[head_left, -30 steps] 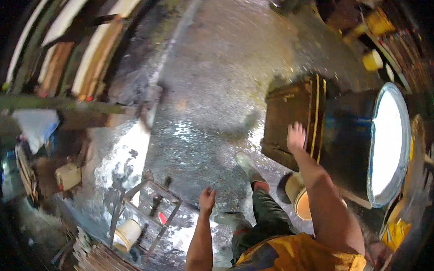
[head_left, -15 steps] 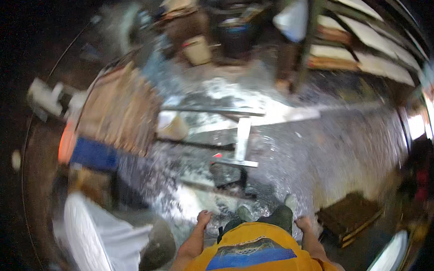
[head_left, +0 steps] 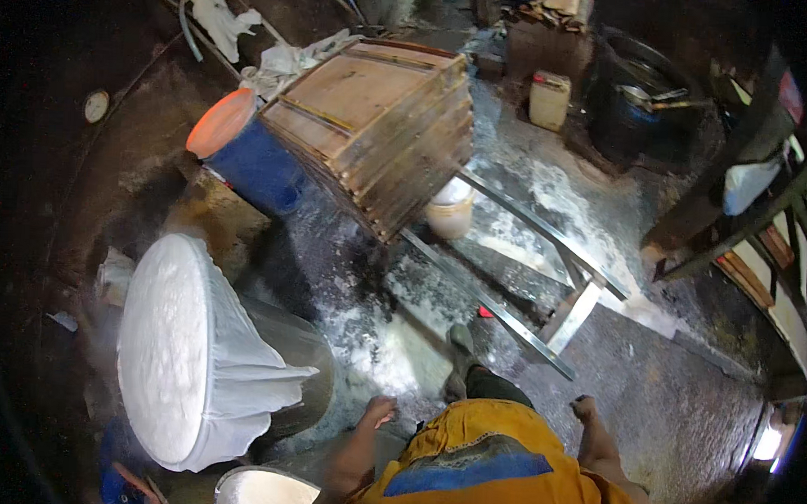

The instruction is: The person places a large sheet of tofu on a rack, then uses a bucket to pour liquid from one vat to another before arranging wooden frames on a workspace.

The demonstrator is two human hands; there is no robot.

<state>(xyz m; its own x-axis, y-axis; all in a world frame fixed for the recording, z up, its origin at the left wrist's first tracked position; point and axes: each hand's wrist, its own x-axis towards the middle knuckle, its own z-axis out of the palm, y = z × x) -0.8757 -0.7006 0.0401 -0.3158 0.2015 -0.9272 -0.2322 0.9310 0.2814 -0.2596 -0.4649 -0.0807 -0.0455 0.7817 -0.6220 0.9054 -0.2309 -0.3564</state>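
From here I see the cloth-covered drum blocking any sideways reach beyond the left hand, with a pale-filled tub behind it; whitened floor gives a way forward, up to the stacked wooden trays; the metal frame bars the way ahead of the right hand; rightward, dark floor lies open toward the rack.

L hand at 6 o'clock and R hand at 4, fingers too small to read, tub at 7 cut by btm edge, white bucket at 1 part-hid by wooden stack, dial at 10 illegible!
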